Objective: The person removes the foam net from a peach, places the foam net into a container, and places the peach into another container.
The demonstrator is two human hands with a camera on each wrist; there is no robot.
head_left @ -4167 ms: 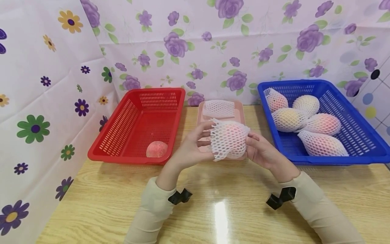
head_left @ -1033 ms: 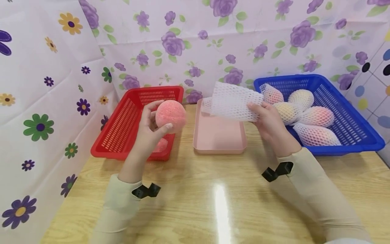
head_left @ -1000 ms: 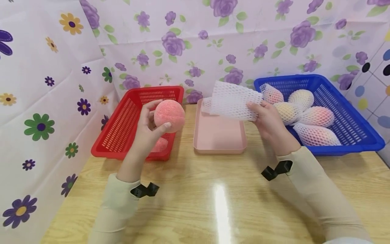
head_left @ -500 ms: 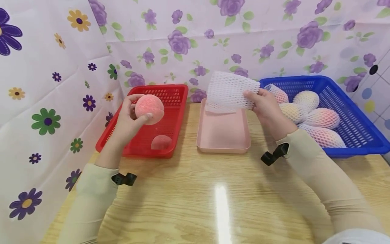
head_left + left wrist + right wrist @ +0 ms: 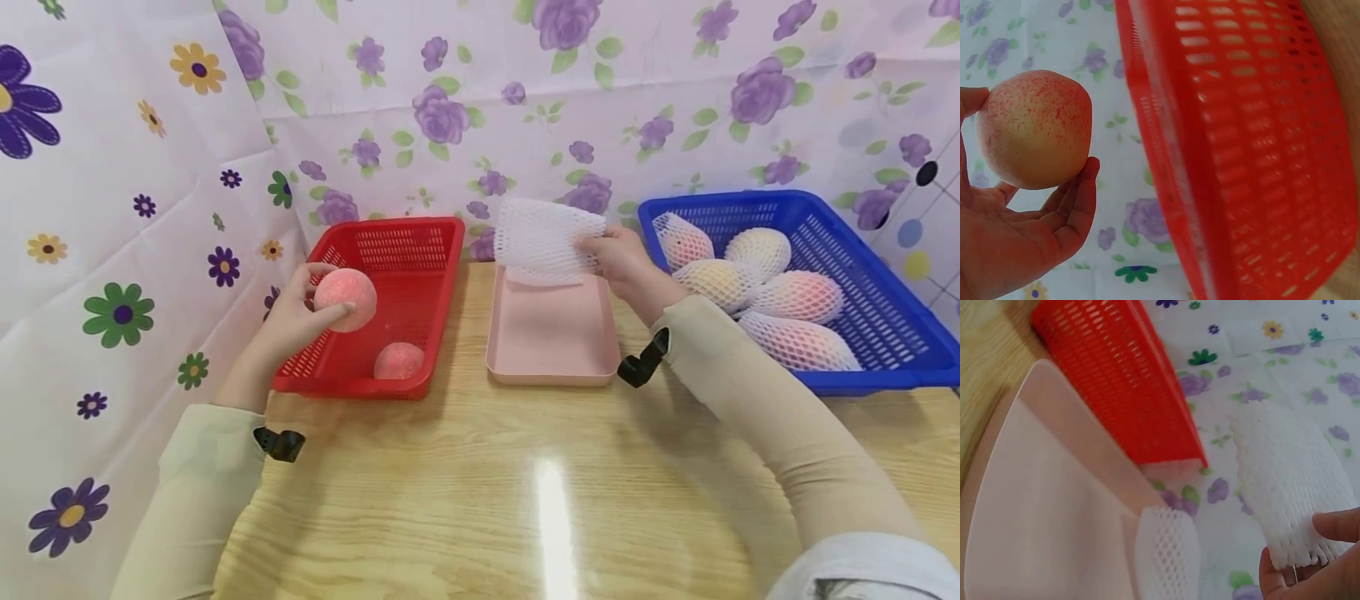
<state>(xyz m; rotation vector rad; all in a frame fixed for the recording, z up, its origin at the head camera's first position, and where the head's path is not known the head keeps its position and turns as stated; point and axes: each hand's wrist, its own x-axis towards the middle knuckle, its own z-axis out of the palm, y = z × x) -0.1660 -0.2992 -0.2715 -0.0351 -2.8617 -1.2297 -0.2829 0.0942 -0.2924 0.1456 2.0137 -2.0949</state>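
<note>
My left hand [image 5: 288,315] holds a pink peach [image 5: 347,300] between thumb and fingers, over the left part of the red basket [image 5: 444,292]. The left wrist view shows this peach [image 5: 1038,128] with a yellowish, red-speckled side. Another peach [image 5: 399,361] sits in that basket's near right corner. My right hand [image 5: 618,260] pinches one end of an emptied white foam net sleeve [image 5: 543,242] above the back of the pink tray [image 5: 555,342]. In the right wrist view a second foam net sleeve [image 5: 1167,553] lies in the tray, below the held one.
At the right stands a blue basket [image 5: 892,321] with several fruits [image 5: 802,296] in foam nets, some reddish, some yellow. A flowered cloth hangs behind and at the left. The pink tray stands between the baskets on the wooden table [image 5: 412,483].
The peach came out of its foam net. My left hand carried it leftward over the red basket, then lower. My right hand took the sleeve left over the tray's back end.
</note>
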